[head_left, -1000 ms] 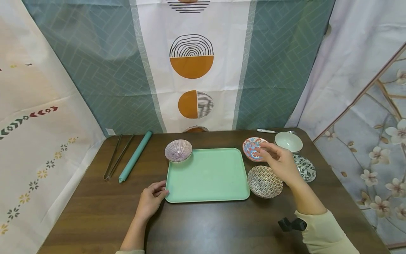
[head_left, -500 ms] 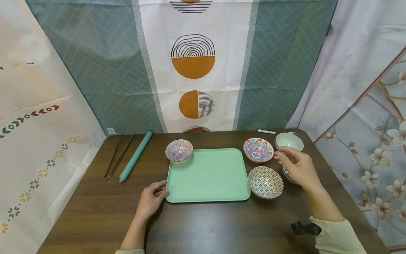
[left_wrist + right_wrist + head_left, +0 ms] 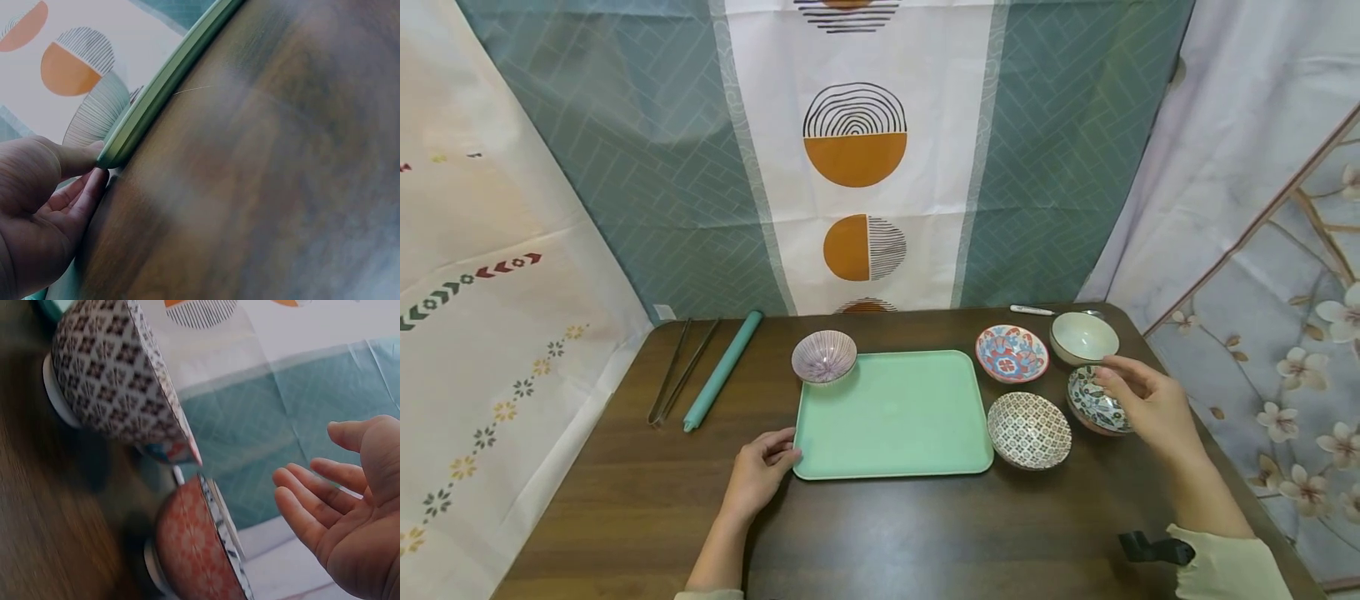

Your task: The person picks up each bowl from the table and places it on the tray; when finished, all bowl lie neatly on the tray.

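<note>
My left hand (image 3: 758, 473) pinches the near left corner of a mint-green tray (image 3: 891, 417), thumb above the rim and fingers beneath, as the left wrist view shows. A purple-striped bowl (image 3: 823, 357) rests at the tray's far left corner. My right hand (image 3: 1153, 406) hovers, holding nothing, over the right part of a leaf-patterned bowl (image 3: 1092, 398). Its fingers (image 3: 312, 506) are loosely bent and stand apart from the bowls in the right wrist view. That bowl's outside is red with pale flowers. A brown-and-white patterned bowl (image 3: 1028, 431) stands to the left of it, touching or nearly touching the tray.
Behind are a red-and-blue patterned bowl (image 3: 1011, 354), a pale green bowl (image 3: 1083, 337) and a white-handled utensil (image 3: 1032, 310), partly hidden. Metal tongs (image 3: 681, 371) and a teal rolled item (image 3: 722, 371) lie on the left. Curtains border the table's back and sides.
My right hand has moved right and toward me, from over the red-and-blue bowl to over the leaf-patterned bowl. The left hand, tray and bowls stay in place.
</note>
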Tool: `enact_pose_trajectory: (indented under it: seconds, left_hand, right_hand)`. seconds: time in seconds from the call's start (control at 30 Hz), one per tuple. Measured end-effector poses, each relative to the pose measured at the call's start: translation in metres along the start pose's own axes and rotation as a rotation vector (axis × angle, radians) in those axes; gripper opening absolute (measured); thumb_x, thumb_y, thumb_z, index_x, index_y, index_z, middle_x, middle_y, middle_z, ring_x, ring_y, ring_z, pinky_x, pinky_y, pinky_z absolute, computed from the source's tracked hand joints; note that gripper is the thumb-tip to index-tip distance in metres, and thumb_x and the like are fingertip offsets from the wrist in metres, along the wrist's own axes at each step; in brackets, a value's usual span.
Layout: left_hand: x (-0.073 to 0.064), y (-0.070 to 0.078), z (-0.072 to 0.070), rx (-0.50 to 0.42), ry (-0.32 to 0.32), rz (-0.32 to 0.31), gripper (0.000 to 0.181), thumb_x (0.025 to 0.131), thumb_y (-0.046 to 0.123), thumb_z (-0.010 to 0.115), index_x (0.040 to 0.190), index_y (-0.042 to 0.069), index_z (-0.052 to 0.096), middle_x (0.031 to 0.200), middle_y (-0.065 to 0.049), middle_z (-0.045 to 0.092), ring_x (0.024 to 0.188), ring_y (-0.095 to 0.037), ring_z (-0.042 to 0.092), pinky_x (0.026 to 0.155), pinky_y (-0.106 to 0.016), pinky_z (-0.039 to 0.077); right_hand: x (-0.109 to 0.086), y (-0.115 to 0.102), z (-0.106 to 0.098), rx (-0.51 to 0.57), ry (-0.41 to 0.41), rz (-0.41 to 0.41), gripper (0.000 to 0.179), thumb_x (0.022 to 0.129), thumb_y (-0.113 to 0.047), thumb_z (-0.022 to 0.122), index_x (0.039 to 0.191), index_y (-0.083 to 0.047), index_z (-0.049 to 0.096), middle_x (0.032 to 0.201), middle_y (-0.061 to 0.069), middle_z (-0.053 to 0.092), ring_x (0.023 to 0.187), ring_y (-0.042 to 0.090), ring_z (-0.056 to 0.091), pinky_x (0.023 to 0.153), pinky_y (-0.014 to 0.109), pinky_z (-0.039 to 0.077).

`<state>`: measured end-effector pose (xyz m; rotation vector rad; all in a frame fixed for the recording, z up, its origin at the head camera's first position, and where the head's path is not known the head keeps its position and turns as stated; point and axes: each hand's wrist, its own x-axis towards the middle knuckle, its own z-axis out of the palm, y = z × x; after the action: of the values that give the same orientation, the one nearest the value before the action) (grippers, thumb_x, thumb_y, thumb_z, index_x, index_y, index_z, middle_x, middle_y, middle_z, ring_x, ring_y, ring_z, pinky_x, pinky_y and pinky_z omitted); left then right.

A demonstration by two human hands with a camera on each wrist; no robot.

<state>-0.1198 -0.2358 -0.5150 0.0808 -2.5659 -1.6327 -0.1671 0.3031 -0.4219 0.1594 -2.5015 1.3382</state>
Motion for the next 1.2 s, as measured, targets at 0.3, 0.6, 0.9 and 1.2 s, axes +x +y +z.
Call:
enact_pose_trajectory:
  seconds: [0.3, 0.6, 0.9, 1.2]
  left_hand:
    - [0.0, -0.002, 0.0, -0.008, -0.004, 0.003, 0.035, 0.09, -0.003, 0.074, 0.124, -0.006, 0.068, 0.113, -0.015, 0.068, 0.105, -0.028, 0.065, 0.084, -0.017, 0.054]
    - [0.0, -0.002, 0.0, -0.004, -0.001, 0.01, 0.035, 0.09, -0.004, 0.074, 0.124, -0.006, 0.068, 0.113, -0.015, 0.068, 0.104, -0.026, 0.065, 0.083, -0.016, 0.054]
    - [0.0, -0.002, -0.001, -0.012, -0.008, 0.001, 0.035, 0.09, -0.001, 0.074, 0.125, -0.005, 0.068, 0.114, -0.015, 0.068, 0.105, -0.027, 0.065, 0.085, -0.02, 0.055]
    - [0.001, -0.003, -0.001, -0.016, 0.0, -0.005, 0.035, 0.09, -0.002, 0.074, 0.124, -0.005, 0.069, 0.113, -0.015, 0.068, 0.105, -0.027, 0.065, 0.085, -0.019, 0.055]
  right_hand:
    - [-0.003, 0.017, -0.018, -0.023, 0.064, 0.029, 0.044, 0.102, -0.022, 0.063, 0.131, 0.01, 0.057, 0.096, -0.036, 0.06, 0.083, -0.015, 0.061, 0.07, 0.005, 0.048]
    - [-0.005, 0.037, -0.032, -0.196, 0.13, 0.066, 0.045, 0.101, -0.031, 0.064, 0.128, 0.005, 0.064, 0.095, -0.038, 0.054, 0.082, -0.024, 0.046, 0.065, 0.006, 0.041]
    - [-0.006, 0.062, -0.035, -0.28, 0.127, 0.151, 0.047, 0.102, -0.032, 0.061, 0.129, 0.007, 0.063, 0.116, 0.027, 0.069, 0.082, -0.022, 0.04, 0.065, 0.007, 0.038]
    - [-0.005, 0.082, -0.029, -0.353, 0.106, 0.23, 0.051, 0.102, -0.035, 0.059, 0.127, 0.009, 0.062, 0.119, 0.032, 0.065, 0.08, -0.01, 0.046, 0.064, 0.018, 0.041]
